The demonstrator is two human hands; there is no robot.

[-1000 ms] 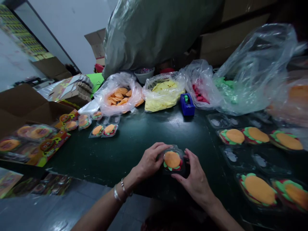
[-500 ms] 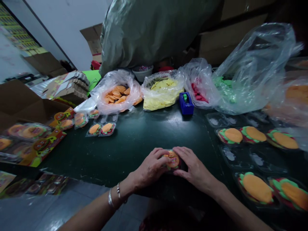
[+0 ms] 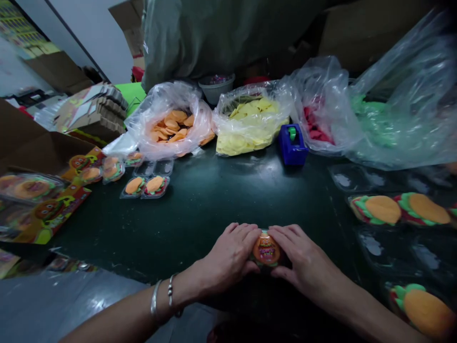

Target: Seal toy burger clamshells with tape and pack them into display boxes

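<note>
Between my two hands, near the table's front edge, is a small clear plastic pack (image 3: 266, 249) holding a burger-shaped candy, with a printed burger label on top. My left hand (image 3: 232, 252) has its fingers curved along the left side of the pack. On the opposite side, my right hand (image 3: 300, 255) presses with its thumb and fingers. The underside of the pack is hidden. A blue tape dispenser (image 3: 293, 145) with a green core stands beyond my hands. To the right, opened clear trays hold orange-and-green candy burgers (image 3: 383, 209).
Plastic bags at the back hold orange discs (image 3: 173, 126), yellow pieces (image 3: 250, 131), red pieces (image 3: 316, 126) and green pieces (image 3: 374, 114). Two filled packs (image 3: 156, 185) lie at left. A carton (image 3: 32, 143) and a printed display box (image 3: 60, 209) with packs stand farther left.
My left fingers have moved off the label to the pack's left side, so the label now shows fully. The view has shifted, and things at the right appear nearer the edge.
</note>
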